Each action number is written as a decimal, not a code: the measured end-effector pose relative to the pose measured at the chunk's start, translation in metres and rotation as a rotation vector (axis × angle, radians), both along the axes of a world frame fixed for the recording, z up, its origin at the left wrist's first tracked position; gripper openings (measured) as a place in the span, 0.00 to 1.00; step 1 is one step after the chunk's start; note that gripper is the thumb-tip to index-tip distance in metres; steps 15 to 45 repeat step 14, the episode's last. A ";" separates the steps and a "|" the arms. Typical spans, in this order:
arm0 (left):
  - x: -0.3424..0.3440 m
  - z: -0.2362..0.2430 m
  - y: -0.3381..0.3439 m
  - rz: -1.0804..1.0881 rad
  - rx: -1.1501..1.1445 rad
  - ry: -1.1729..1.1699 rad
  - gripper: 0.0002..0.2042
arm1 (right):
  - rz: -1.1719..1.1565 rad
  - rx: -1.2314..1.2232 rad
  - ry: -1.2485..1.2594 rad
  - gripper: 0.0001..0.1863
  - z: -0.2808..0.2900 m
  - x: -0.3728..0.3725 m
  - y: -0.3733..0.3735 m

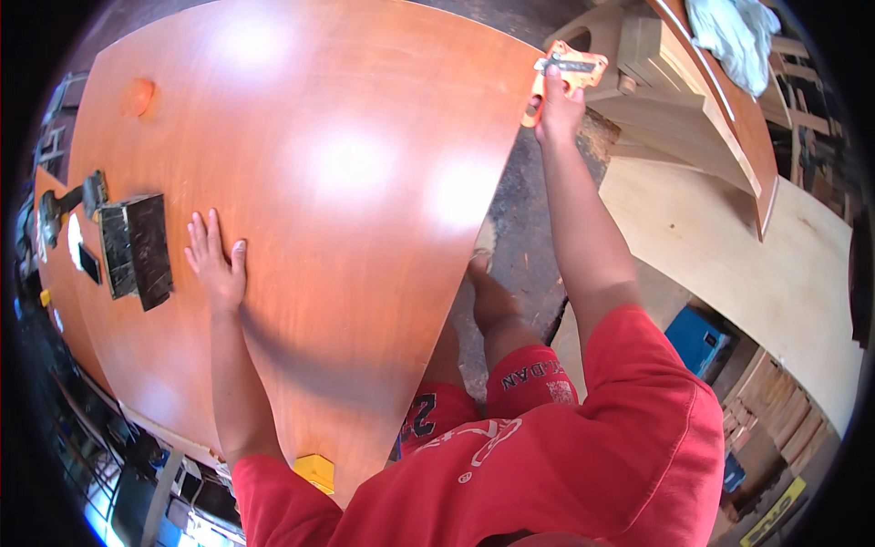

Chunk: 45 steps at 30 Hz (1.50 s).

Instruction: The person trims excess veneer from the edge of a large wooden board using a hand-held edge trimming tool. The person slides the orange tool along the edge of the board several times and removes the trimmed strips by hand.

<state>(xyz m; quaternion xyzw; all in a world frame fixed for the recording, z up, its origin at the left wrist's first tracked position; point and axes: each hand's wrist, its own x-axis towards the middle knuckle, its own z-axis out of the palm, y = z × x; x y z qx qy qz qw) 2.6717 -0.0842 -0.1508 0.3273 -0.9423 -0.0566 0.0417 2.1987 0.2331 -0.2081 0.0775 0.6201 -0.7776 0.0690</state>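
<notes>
A large, glossy reddish-brown wood panel [365, 264] lies in front of me. My left hand [217, 266] rests palm down on it with the fingers spread, holding nothing. At the far right corner of the panel, my right hand [559, 114] is closed round an orange edge trimmer [583, 68] with a dark bar on top. The trimmer sits at the panel's edge; its underside is hidden from me. Left of my left hand stands a worn black box-like block [137, 251]. Beyond that lie a cordless drill [68, 202] and a dark phone [88, 263].
An orange round piece [138, 96] sits on the panel's far left part, and a yellow block [314, 472] near its close edge. Pale plywood sheets [729, 264] and wooden parts fill the right side. A blue case [697, 339] stands below them. Grey floor [524, 210] shows beside the panel.
</notes>
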 end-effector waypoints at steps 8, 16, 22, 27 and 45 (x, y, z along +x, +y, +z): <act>0.004 -0.001 -0.002 -0.014 -0.023 0.037 0.33 | 0.012 -0.071 -0.004 0.16 0.014 0.008 -0.007; -0.002 0.002 0.003 -0.006 -0.007 0.024 0.33 | 0.028 -0.059 0.003 0.17 0.010 -0.011 -0.002; -0.002 0.002 0.003 -0.006 -0.007 0.024 0.33 | 0.028 -0.059 0.003 0.17 0.010 -0.011 -0.002; -0.002 0.002 0.003 -0.006 -0.007 0.024 0.33 | 0.028 -0.059 0.003 0.17 0.010 -0.011 -0.002; -0.002 0.002 0.003 -0.006 -0.007 0.024 0.33 | 0.028 -0.059 0.003 0.17 0.010 -0.011 -0.002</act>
